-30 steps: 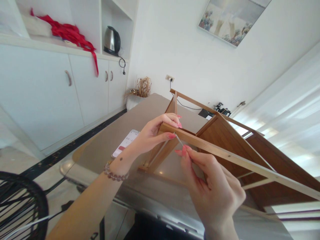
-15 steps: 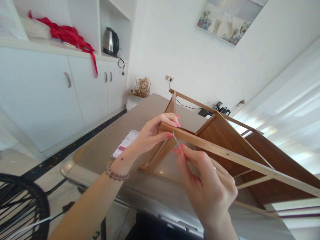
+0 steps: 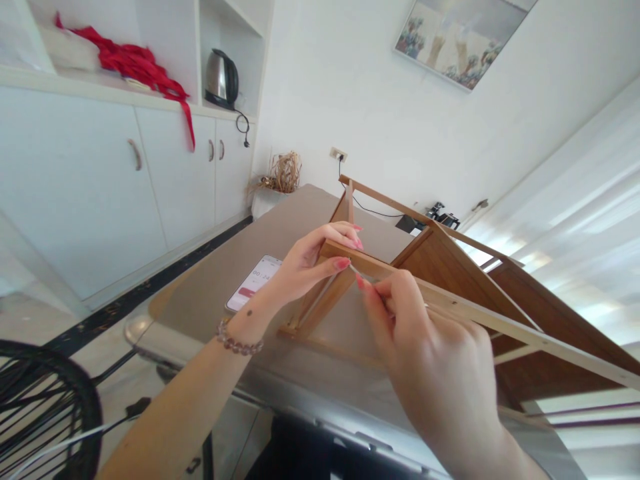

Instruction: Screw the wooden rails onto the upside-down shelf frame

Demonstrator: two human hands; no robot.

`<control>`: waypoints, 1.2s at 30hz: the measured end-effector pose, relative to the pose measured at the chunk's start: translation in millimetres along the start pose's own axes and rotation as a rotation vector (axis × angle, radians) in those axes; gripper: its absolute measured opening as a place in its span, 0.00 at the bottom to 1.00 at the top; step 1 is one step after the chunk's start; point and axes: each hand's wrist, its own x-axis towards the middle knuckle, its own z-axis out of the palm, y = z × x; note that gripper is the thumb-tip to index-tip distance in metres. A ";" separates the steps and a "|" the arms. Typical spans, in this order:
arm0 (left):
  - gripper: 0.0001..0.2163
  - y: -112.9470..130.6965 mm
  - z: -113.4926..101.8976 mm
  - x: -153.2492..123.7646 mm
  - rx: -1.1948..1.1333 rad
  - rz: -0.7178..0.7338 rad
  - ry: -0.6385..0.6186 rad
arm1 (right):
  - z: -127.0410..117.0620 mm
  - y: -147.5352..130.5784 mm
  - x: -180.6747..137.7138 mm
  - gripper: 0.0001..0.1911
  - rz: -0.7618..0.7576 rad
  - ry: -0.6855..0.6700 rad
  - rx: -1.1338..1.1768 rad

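Viewed from my remote post, the room appears domestic; I cannot tell whether living or dining. Its indicators are white cupboards (image 3: 75, 193), an electric kettle (image 3: 216, 77), a dried potted plant (image 3: 286, 172), a framed picture (image 3: 460, 43) and a sheer curtain (image 3: 590, 213).

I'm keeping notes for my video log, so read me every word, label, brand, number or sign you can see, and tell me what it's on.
"00:24", slightly blurred, on the phone screen; anything after it is hidden by the left hand.
Small marks elsewhere on that screen: too small to read.
Wooden frame and kettle: no readable lettering.
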 end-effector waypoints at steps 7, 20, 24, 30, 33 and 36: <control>0.07 5.0 2.3 1.0 -0.026 0.002 0.003 | 6.6 7.3 23.3 0.23 0.139 -0.488 0.447; 0.06 8.9 7.8 0.2 -0.006 -0.009 0.040 | 16.7 -21.1 11.0 0.19 0.837 -0.592 1.674; 0.05 9.8 10.3 -0.1 -0.017 0.007 0.053 | 16.1 -28.0 10.0 0.17 0.910 -0.465 1.909; 0.08 3.6 11.2 -0.8 0.044 0.022 0.093 | 18.4 -40.7 13.9 0.16 0.882 -0.300 2.100; 0.08 7.8 12.6 0.1 0.080 0.027 0.109 | 20.6 -46.3 14.5 0.14 0.874 -0.233 2.148; 0.09 21.3 17.3 0.5 0.155 0.021 0.164 | 24.2 -51.5 12.0 0.13 0.878 -0.151 2.291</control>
